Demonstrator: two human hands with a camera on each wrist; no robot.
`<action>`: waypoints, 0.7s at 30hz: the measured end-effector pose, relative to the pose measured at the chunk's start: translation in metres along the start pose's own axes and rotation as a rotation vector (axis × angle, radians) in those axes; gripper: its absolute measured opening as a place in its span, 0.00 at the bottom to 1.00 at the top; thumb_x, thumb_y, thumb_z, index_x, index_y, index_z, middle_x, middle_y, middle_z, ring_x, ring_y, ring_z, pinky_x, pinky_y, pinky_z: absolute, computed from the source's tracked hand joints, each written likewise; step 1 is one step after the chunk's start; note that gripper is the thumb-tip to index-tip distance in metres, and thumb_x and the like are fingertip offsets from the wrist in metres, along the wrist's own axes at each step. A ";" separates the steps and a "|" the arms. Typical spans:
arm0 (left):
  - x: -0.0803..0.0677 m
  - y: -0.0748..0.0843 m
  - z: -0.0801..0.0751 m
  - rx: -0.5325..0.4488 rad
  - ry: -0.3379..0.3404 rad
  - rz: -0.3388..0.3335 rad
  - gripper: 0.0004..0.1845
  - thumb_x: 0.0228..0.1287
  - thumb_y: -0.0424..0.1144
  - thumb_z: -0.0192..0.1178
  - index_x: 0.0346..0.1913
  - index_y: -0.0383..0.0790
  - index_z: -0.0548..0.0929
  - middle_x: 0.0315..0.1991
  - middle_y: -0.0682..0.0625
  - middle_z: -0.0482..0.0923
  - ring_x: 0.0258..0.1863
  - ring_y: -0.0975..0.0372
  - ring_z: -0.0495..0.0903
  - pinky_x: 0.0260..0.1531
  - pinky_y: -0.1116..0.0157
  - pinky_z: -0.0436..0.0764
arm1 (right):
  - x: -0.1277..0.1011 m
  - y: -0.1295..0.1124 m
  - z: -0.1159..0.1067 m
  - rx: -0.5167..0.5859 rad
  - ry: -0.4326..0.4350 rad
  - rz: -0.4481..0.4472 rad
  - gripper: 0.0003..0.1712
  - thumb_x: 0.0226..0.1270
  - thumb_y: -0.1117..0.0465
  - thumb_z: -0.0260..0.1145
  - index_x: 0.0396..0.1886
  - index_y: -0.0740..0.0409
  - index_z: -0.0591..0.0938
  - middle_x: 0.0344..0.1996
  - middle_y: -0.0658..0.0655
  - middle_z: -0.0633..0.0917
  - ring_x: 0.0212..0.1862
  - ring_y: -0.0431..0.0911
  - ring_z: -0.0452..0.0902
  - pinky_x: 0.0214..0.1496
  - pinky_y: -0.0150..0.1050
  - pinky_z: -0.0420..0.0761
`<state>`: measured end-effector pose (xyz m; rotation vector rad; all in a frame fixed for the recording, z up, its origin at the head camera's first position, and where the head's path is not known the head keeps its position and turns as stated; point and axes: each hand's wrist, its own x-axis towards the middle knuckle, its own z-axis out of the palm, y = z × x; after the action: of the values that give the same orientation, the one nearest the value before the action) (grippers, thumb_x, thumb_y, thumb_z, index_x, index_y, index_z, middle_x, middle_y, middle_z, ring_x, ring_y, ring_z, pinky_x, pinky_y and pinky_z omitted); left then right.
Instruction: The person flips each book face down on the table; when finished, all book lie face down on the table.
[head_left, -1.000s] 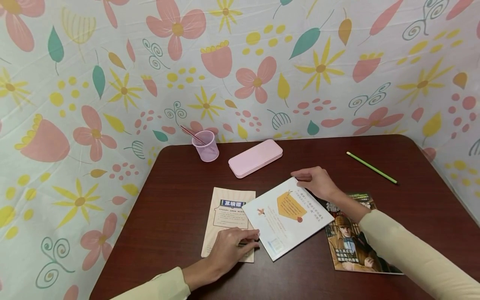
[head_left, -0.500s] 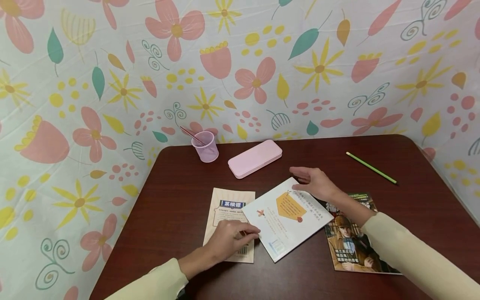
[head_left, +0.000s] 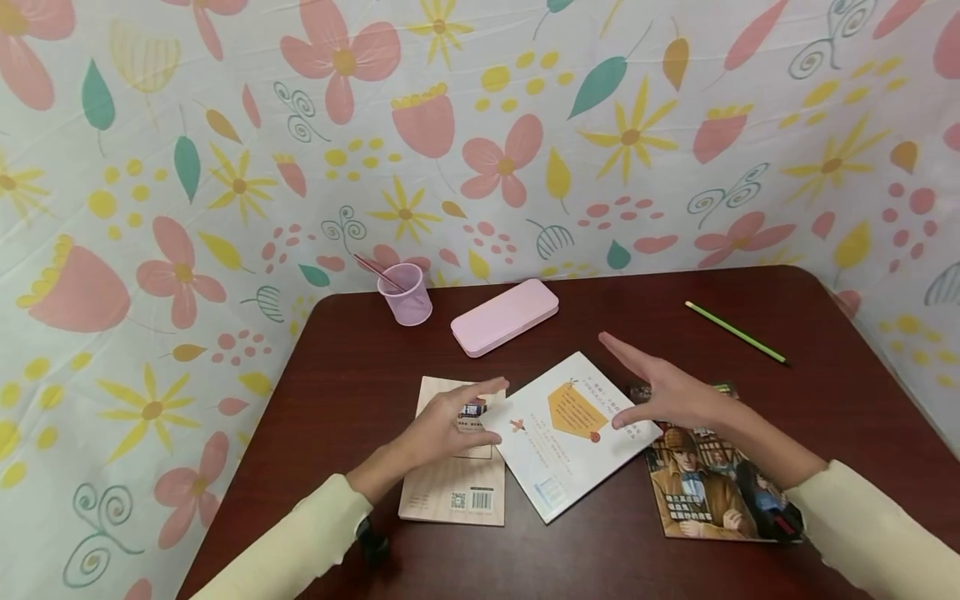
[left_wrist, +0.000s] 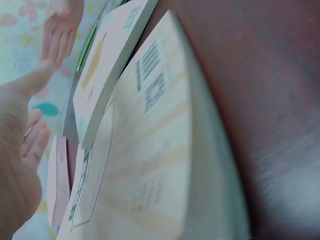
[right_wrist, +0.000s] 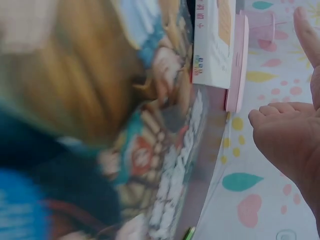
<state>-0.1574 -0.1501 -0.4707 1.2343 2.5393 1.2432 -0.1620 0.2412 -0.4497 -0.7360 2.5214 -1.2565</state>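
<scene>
A white book (head_left: 558, 467) with an orange panel lies slantwise, back cover up, at the middle of the table. Its left corner overlaps a beige book (head_left: 442, 492), and its right corner meets a dark illustrated book (head_left: 686, 492). My left hand (head_left: 442, 425) hovers over the beige book near the white one, thumb and fingers spread apart. Above the white book's right side, my right hand (head_left: 667, 392) is held with fingers straight and thumb apart. Neither hand holds anything. In the left wrist view, the beige book (left_wrist: 150, 150) stands out large beside the thumb.
A pink pencil case (head_left: 504, 317) lies toward the back, next to a pink mesh pen cup (head_left: 408, 300) with a pencil in it. Far right rests a green pencil (head_left: 735, 332). A flowered cloth (head_left: 480, 142) hangs behind the brown table (head_left: 592, 567).
Both hands have come off the white book. The left rose and moved up the beige book, its fingers spreading; the right shifted right and its thumb opened. The books stay nearly where they were.
</scene>
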 end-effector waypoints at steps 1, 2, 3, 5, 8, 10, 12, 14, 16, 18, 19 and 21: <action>0.001 -0.001 -0.002 -0.006 -0.020 -0.022 0.45 0.59 0.37 0.81 0.78 0.36 0.71 0.76 0.44 0.73 0.68 0.50 0.79 0.66 0.59 0.79 | -0.005 0.001 0.000 -0.006 0.002 -0.004 0.72 0.56 0.55 0.86 0.88 0.59 0.48 0.85 0.65 0.51 0.83 0.68 0.47 0.74 0.70 0.63; 0.001 -0.002 -0.003 -0.007 -0.041 -0.047 0.48 0.58 0.38 0.82 0.80 0.37 0.69 0.78 0.44 0.70 0.69 0.50 0.78 0.68 0.58 0.77 | -0.010 0.002 0.000 -0.009 0.004 -0.004 0.72 0.56 0.54 0.86 0.88 0.59 0.48 0.85 0.65 0.51 0.83 0.68 0.48 0.73 0.69 0.63; 0.002 -0.003 -0.004 -0.001 -0.063 -0.076 0.51 0.57 0.40 0.82 0.82 0.39 0.66 0.80 0.45 0.67 0.70 0.50 0.77 0.69 0.58 0.75 | -0.015 0.003 0.000 -0.007 0.006 -0.006 0.71 0.56 0.54 0.86 0.88 0.59 0.48 0.85 0.65 0.52 0.82 0.68 0.49 0.73 0.68 0.65; 0.002 -0.004 -0.005 0.007 -0.101 -0.125 0.55 0.56 0.42 0.83 0.84 0.41 0.63 0.81 0.46 0.64 0.72 0.50 0.75 0.72 0.55 0.72 | -0.024 0.005 0.001 -0.013 0.009 -0.007 0.70 0.56 0.52 0.86 0.88 0.59 0.50 0.85 0.66 0.54 0.81 0.69 0.52 0.73 0.64 0.69; 0.003 -0.007 -0.005 0.044 -0.148 -0.174 0.59 0.56 0.45 0.84 0.85 0.42 0.59 0.82 0.47 0.62 0.77 0.52 0.68 0.75 0.52 0.68 | -0.036 0.010 0.003 0.011 -0.013 0.003 0.69 0.56 0.51 0.86 0.87 0.60 0.52 0.84 0.67 0.57 0.80 0.70 0.54 0.73 0.47 0.73; 0.003 -0.009 -0.004 0.070 -0.171 -0.192 0.60 0.55 0.47 0.84 0.85 0.41 0.58 0.82 0.47 0.62 0.78 0.53 0.65 0.75 0.50 0.67 | -0.042 0.013 0.004 0.037 -0.036 0.013 0.67 0.57 0.51 0.85 0.87 0.61 0.53 0.83 0.67 0.58 0.80 0.70 0.55 0.71 0.38 0.73; 0.003 -0.011 -0.003 0.096 -0.191 -0.201 0.60 0.55 0.48 0.84 0.85 0.41 0.58 0.81 0.47 0.63 0.78 0.53 0.64 0.74 0.50 0.68 | -0.047 0.016 0.007 0.057 -0.052 0.021 0.66 0.57 0.52 0.85 0.87 0.62 0.54 0.83 0.68 0.59 0.80 0.71 0.55 0.68 0.33 0.74; 0.002 -0.013 -0.001 0.119 -0.201 -0.205 0.60 0.54 0.48 0.84 0.85 0.40 0.58 0.80 0.47 0.65 0.77 0.54 0.65 0.73 0.51 0.70 | -0.050 0.019 0.009 0.061 -0.056 0.022 0.65 0.58 0.53 0.84 0.86 0.63 0.54 0.82 0.70 0.59 0.79 0.72 0.56 0.67 0.33 0.76; 0.002 -0.015 0.000 0.128 -0.201 -0.203 0.59 0.54 0.48 0.84 0.84 0.40 0.60 0.80 0.48 0.66 0.75 0.54 0.67 0.72 0.52 0.71 | -0.052 0.020 0.011 0.060 -0.048 0.023 0.64 0.59 0.55 0.84 0.86 0.64 0.55 0.82 0.71 0.59 0.78 0.72 0.57 0.65 0.33 0.78; 0.002 -0.016 0.002 0.137 -0.197 -0.194 0.58 0.54 0.48 0.84 0.84 0.39 0.62 0.80 0.50 0.67 0.73 0.55 0.68 0.71 0.53 0.71 | -0.054 0.022 0.014 0.058 -0.035 0.026 0.63 0.59 0.58 0.84 0.85 0.66 0.56 0.81 0.72 0.60 0.78 0.72 0.58 0.64 0.32 0.79; 0.002 -0.018 0.003 0.142 -0.193 -0.186 0.57 0.55 0.48 0.84 0.83 0.39 0.64 0.79 0.50 0.67 0.72 0.55 0.69 0.71 0.53 0.72 | -0.054 0.022 0.015 0.059 -0.029 0.030 0.62 0.59 0.60 0.83 0.85 0.66 0.56 0.81 0.72 0.61 0.78 0.72 0.58 0.63 0.32 0.79; 0.002 -0.019 0.004 0.141 -0.189 -0.180 0.54 0.55 0.47 0.84 0.82 0.40 0.66 0.79 0.50 0.68 0.71 0.56 0.70 0.69 0.54 0.72 | -0.055 0.022 0.017 0.060 -0.018 0.037 0.61 0.60 0.63 0.83 0.85 0.66 0.56 0.80 0.72 0.62 0.77 0.72 0.60 0.61 0.32 0.81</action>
<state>-0.1690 -0.1525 -0.4858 1.0609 2.5670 0.8810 -0.1159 0.2700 -0.4787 -0.6813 2.4598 -1.3019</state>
